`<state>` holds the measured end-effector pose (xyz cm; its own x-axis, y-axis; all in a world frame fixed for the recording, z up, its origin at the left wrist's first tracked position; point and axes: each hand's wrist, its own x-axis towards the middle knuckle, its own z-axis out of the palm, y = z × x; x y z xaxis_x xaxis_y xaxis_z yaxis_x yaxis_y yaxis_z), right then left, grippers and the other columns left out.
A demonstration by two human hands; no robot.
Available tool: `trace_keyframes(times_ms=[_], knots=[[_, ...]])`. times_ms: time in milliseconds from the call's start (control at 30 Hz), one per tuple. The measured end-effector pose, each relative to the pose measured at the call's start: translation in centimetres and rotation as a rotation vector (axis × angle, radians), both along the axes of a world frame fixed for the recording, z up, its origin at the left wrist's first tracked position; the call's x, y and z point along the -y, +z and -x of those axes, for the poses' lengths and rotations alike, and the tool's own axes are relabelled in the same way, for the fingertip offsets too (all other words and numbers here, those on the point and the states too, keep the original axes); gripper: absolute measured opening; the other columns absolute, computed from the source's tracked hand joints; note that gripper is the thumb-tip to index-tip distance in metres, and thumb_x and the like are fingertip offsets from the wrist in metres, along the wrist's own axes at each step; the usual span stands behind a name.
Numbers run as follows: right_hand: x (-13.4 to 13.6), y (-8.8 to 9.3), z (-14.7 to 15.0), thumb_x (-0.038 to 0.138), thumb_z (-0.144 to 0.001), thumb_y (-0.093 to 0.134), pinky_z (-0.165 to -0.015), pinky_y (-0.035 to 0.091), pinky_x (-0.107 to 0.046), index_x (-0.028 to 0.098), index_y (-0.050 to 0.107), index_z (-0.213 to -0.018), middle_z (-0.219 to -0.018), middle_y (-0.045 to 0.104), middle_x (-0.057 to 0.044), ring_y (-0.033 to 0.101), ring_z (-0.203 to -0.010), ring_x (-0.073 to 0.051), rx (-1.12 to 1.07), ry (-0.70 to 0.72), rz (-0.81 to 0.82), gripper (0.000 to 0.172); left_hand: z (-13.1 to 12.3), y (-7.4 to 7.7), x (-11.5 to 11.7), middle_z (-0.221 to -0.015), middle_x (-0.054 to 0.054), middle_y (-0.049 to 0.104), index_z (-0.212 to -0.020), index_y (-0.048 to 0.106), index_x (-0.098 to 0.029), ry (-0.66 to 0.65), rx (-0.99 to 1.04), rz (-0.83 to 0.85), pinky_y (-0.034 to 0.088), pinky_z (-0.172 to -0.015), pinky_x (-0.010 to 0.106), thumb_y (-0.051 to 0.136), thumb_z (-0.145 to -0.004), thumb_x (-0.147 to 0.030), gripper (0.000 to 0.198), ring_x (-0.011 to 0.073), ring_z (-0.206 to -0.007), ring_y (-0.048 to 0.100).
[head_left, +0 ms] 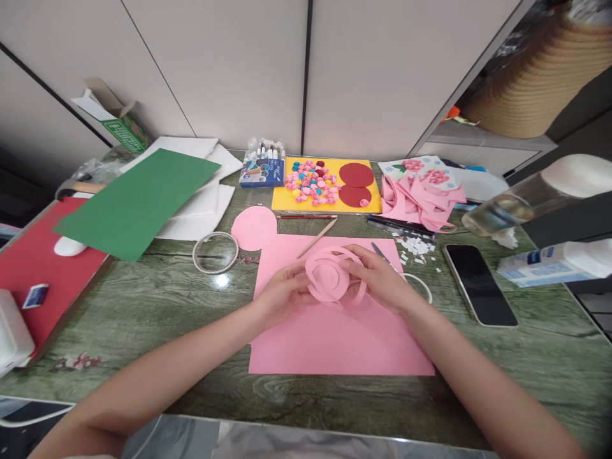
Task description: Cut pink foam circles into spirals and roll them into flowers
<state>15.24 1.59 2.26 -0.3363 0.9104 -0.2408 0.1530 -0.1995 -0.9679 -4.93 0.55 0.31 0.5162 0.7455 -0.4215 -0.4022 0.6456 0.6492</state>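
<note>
Between my hands is a pink paper spiral (329, 280), its strip coiled in loops around a round centre. My left hand (285, 292) grips the spiral's left edge with fingers and thumb. On the other side, my right hand (377, 274) pinches the loops, and part of the strip hangs beneath its fingers. Below both hands lie pink paper sheets (335, 347) on the table. A pink paper circle (254, 228) rests at their upper left corner. Scissors (382, 254) lie partly hidden behind my right hand, one white handle loop showing.
A clear ring (215, 252), a wooden stick (318, 238) and a pencil (308, 217) lie nearby. Behind are yellow paper (280, 203) with rolled paper bits, a marker box (262, 171) and pink scraps (421, 197). A phone (479, 285) and bottle (507, 204) stand right; green paper (143, 201) left.
</note>
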Motion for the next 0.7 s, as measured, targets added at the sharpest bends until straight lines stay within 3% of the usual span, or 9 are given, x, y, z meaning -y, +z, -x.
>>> trace_keyframes(times_ms=[100,267,433,700], knots=[[0.2,0.4,0.1,0.040,-0.084,0.047,-0.085,0.048,-0.037,0.021,0.048,-0.117,-0.117,0.055,-0.008,0.056,-0.100,-0.019,0.118,-0.045,-0.077,0.037,-0.1,-0.6,0.1,-0.091,0.010,0.068,-0.093,0.064,-0.011,0.019,-0.049,-0.023,0.049,-0.079,0.033,0.069,-0.069,-0.022,0.026,0.0173,-0.080,0.063],[0.4,1.0,0.0,0.044,-0.087,0.042,-0.092,0.044,-0.038,0.026,0.041,-0.122,-0.120,0.052,-0.007,0.054,-0.108,-0.018,0.164,-0.080,-0.131,0.039,-0.1,-0.6,0.0,-0.093,0.009,0.068,-0.095,0.064,-0.012,0.046,-0.036,-0.034,0.049,-0.081,0.032,0.068,-0.072,-0.023,0.025,0.0174,-0.083,0.064],[0.6,1.5,-0.1,0.043,-0.088,0.042,-0.106,0.027,-0.039,0.026,0.048,-0.117,-0.131,0.046,-0.005,0.038,-0.125,-0.019,0.372,-0.090,-0.402,0.034,0.0,-0.5,-0.1,-0.093,0.009,0.069,-0.095,0.065,-0.012,0.069,-0.041,-0.039,0.049,-0.082,0.031,0.067,-0.073,-0.022,0.025,0.0157,-0.082,0.064],[0.3,2.2,-0.4,0.044,-0.082,0.052,-0.092,0.040,-0.041,0.023,0.057,-0.106,-0.110,0.061,-0.006,0.053,-0.104,-0.022,0.575,-0.026,-0.459,0.032,0.0,-0.5,0.0,-0.098,0.010,0.068,-0.099,0.064,-0.012,0.068,-0.053,-0.085,0.048,-0.084,0.034,0.066,-0.073,-0.023,0.028,0.0186,-0.088,0.063]])
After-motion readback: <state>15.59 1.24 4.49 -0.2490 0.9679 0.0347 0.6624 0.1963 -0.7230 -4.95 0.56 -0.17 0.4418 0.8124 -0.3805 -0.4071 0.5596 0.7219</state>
